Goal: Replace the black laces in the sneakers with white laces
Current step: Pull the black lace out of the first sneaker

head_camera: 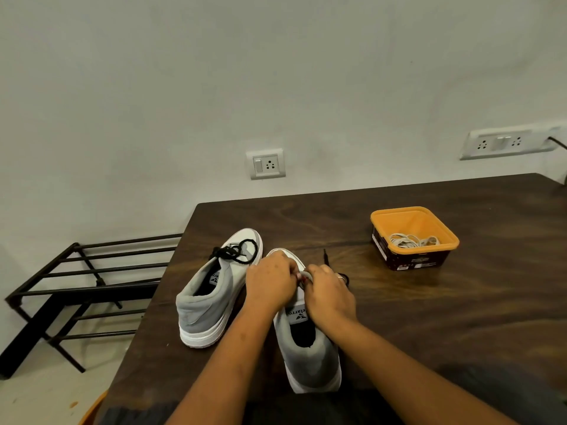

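Two grey and white sneakers stand on a dark wooden table (399,317), heels toward me. The left sneaker (211,299) carries a black lace (234,252) bunched loosely over its front. Both my hands are over the lacing of the right sneaker (310,354). My left hand (270,282) has its fingers curled on the shoe's front. My right hand (329,294) pinches at the eyelets, and a black lace end (327,259) trails out past it onto the table. What the fingertips hold is hidden. White laces (412,240) lie coiled in an orange box (395,217).
The orange box stands at the table's back right. A black metal rack (82,289) stands on the floor left of the table. Wall sockets (266,164) are on the wall behind. The table's left edge runs close to the left sneaker.
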`<move>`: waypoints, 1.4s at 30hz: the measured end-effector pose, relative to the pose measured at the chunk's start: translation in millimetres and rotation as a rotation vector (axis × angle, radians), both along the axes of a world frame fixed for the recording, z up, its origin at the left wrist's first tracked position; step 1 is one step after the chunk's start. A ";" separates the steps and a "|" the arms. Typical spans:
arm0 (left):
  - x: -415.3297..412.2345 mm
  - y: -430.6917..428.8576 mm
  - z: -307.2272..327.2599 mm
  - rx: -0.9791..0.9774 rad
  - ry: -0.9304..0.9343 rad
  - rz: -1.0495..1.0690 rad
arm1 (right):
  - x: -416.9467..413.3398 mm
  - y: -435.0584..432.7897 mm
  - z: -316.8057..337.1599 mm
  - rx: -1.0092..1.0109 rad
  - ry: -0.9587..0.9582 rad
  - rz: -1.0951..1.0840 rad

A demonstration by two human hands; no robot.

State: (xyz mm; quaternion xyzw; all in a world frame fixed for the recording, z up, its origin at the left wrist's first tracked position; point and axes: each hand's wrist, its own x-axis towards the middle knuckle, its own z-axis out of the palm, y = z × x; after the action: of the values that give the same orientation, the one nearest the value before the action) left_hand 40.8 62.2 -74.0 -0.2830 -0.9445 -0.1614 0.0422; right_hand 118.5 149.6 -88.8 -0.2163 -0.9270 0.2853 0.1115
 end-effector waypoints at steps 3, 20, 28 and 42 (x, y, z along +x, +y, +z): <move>1.1 -1.7 -0.7 0.416 -0.251 -0.046 | 4.1 3.3 5.7 0.025 0.014 -0.016; 4.8 -2.5 6.1 0.130 -0.235 -0.102 | 4.7 9.0 3.1 -0.011 -0.055 -0.047; 14.6 17.2 -1.7 -0.044 0.091 0.011 | -0.2 4.3 3.7 -0.056 -0.074 -0.085; -16.7 -16.6 44.1 1.859 -0.844 0.154 | -3.5 2.6 3.9 -0.036 -0.064 -0.132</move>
State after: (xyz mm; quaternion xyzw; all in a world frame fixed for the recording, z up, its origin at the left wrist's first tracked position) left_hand 24.2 45.6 -29.9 0.0030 -0.3992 -0.9133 -0.0808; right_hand 115.0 152.2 -84.9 -0.2878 -0.9085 0.2871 0.0963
